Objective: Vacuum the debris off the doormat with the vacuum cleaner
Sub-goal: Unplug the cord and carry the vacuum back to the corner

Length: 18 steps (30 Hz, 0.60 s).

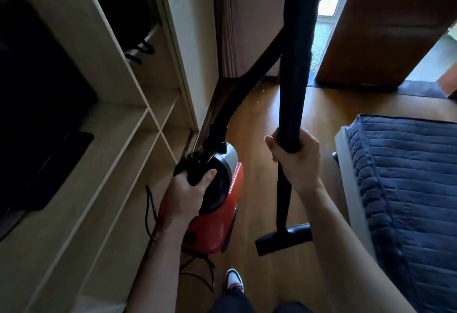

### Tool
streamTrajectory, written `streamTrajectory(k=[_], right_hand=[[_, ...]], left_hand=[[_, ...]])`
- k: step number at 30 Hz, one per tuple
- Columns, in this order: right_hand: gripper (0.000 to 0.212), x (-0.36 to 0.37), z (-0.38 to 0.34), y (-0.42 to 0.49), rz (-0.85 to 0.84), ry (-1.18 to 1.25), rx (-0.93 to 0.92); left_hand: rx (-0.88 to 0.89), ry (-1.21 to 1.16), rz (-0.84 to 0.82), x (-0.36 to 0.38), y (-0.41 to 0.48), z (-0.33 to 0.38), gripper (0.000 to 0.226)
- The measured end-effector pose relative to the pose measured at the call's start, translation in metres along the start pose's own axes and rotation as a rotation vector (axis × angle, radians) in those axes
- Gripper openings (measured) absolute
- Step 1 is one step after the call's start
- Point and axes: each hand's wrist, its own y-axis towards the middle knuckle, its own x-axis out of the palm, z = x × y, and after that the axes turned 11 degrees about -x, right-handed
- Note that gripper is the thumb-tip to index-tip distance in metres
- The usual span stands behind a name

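The left hand [185,194] clenches the black handle [195,168] of the glossy red plastic canister vacuum cleaner [215,223], lower centre, seemingly to carry it. The right hand [294,159] grasps its smooth black wand [294,77], steering it. The dark flat doormat [418,89] apparently lies upper right, by the door.

left hand [184,195] gripping black handle of red canister vacuum cleaner [215,216] | right hand [293,155] gripping black vacuum wand [293,82] | black floor nozzle [284,238] hanging over brown wooden floor [262,119]
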Motion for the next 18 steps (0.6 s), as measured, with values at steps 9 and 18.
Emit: streamTrajectory(k=[9, 18], right_hand=[[0.019, 0.031, 0.039, 0.092, 0.099, -0.023, 0.014], [0.012, 0.027, 0.129, 0.186, 0.136, -0.072, 0.017]], left_hand=[[0.050, 0.037, -0.037, 0.017, 0.114, 0.057, 0.043], [0.163, 0.066, -0.060, 0.080, 0.213, 0.119, 0.018]])
